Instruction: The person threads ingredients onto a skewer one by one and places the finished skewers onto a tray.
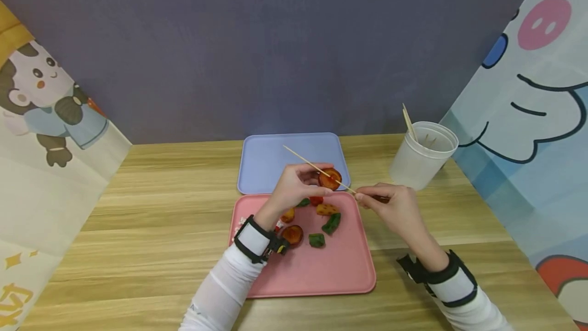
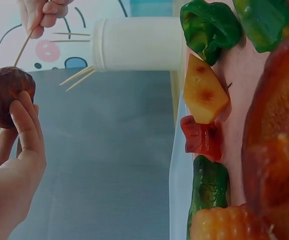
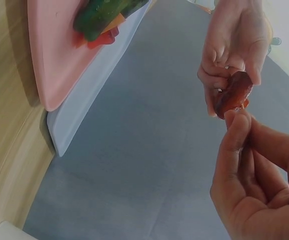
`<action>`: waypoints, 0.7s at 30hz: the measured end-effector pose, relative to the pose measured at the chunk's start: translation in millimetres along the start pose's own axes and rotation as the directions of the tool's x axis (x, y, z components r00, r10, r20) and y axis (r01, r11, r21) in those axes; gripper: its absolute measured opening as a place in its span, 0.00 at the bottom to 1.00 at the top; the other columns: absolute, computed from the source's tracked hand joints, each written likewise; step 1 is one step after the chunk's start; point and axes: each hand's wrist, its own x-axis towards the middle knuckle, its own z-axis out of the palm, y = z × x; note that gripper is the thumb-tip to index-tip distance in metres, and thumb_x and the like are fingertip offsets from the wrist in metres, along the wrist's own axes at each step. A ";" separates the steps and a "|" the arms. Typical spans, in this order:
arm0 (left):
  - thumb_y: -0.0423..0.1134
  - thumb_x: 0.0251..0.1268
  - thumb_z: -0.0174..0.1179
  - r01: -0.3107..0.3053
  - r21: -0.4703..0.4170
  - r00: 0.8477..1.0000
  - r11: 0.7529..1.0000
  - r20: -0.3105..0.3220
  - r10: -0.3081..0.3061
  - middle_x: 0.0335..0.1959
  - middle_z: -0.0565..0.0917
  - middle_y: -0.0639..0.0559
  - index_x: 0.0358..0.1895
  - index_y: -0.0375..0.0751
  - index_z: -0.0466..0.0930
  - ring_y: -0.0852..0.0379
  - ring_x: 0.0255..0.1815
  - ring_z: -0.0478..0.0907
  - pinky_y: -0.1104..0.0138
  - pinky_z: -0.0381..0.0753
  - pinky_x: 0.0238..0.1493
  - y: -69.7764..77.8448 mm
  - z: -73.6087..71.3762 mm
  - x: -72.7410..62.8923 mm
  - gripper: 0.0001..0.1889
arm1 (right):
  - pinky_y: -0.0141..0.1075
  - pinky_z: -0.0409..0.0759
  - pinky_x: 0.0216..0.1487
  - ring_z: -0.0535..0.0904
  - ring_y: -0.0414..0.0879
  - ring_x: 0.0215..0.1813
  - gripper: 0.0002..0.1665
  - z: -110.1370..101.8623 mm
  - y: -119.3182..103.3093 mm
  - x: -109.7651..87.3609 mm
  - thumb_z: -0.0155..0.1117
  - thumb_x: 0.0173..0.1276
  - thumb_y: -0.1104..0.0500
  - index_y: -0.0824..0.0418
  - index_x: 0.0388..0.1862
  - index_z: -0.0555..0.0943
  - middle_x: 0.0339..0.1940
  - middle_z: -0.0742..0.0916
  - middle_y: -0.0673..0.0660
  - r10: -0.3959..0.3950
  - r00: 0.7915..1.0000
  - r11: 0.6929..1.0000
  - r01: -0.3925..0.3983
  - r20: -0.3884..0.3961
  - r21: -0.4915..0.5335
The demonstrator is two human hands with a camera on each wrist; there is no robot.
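Note:
Between its thumb and fingers my left hand (image 1: 296, 185) holds a round reddish-brown piece like a mushroom cap (image 1: 325, 182). A thin wooden skewer (image 1: 303, 159) crosses the piece and sticks out on both sides, as the left wrist view also shows. My right hand (image 1: 396, 208) pinches the skewer near its lower right end. In the right wrist view, the right fingertips (image 3: 239, 120) are close to the mushroom cap (image 3: 234, 92). Both hands are raised over the far side of the pink tray (image 1: 331, 275); how deeply the skewer pierces the piece I cannot tell.
Several food pieces lie on the pink tray: green pepper (image 1: 317, 240), a yellow piece (image 1: 327, 209), a red piece (image 2: 202, 137), corn (image 2: 229, 223) and another mushroom cap (image 1: 292, 235). A blue tray (image 1: 266, 162) sits behind. At right stands a white tub (image 1: 415, 162) with skewers (image 1: 408, 121).

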 end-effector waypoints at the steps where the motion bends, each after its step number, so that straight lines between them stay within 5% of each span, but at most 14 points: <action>1: 0.27 0.50 0.69 0.002 0.001 1.000 1.000 -0.005 -0.002 0.46 0.85 0.40 0.55 0.31 0.79 0.55 0.39 0.84 0.65 0.84 0.41 -0.4 0.3 -0.6 0.24 | 0.26 0.80 0.26 0.82 0.32 0.25 0.06 0.1 -0.2 -0.4 0.72 0.56 0.63 0.60 0.34 0.89 0.27 0.88 0.53 0.004 1.000 1.000 -0.004 0.003 -0.002; 21: 0.29 0.49 0.71 0.073 0.039 0.997 0.997 0.017 -0.074 0.46 0.85 0.42 0.55 0.39 0.80 0.55 0.40 0.85 0.65 0.83 0.42 -2.9 12.6 -1.9 0.25 | 0.28 0.81 0.28 0.82 0.32 0.28 0.05 3.2 -1.5 -2.9 0.71 0.56 0.65 0.61 0.34 0.88 0.28 0.88 0.53 0.006 1.000 1.000 -0.007 0.026 0.027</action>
